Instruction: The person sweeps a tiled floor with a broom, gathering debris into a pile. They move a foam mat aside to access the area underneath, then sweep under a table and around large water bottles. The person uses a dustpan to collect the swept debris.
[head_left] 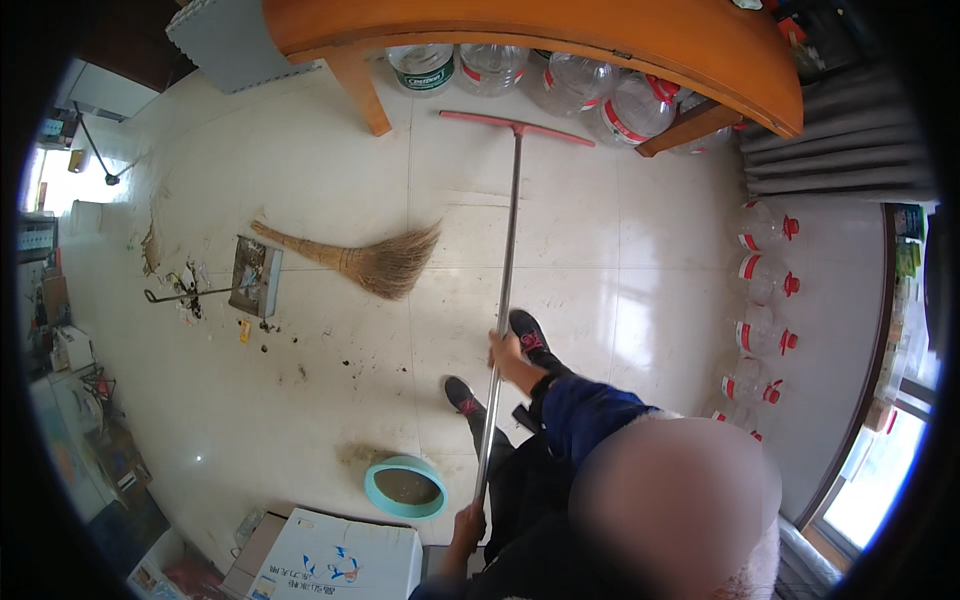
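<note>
Both my hands grip the long silver pole of a floor squeegee [511, 215]. My right hand [508, 353] is wrapped round the middle of the pole, below a blue sleeve. Lower down, near the pole's end, my left hand [467, 525] is closed on it. The squeegee's wide pink-red blade [560, 132] lies at floor level, just in front of large clear bottles [576, 82] under a wooden table. Left of the pole a straw broom [385, 262] lies on the floor. Beside its handle rests a metal dustpan [262, 275] with a long thin handle, dirt in and around it.
A turquoise basin [405, 463] of murky water stands left of my legs, near a white cardboard box [340, 550]. The orange wooden table [530, 25] spans the far side. More red-capped bottles [765, 278] line the right wall. Dark debris [190, 290] is scattered on the pale tiles.
</note>
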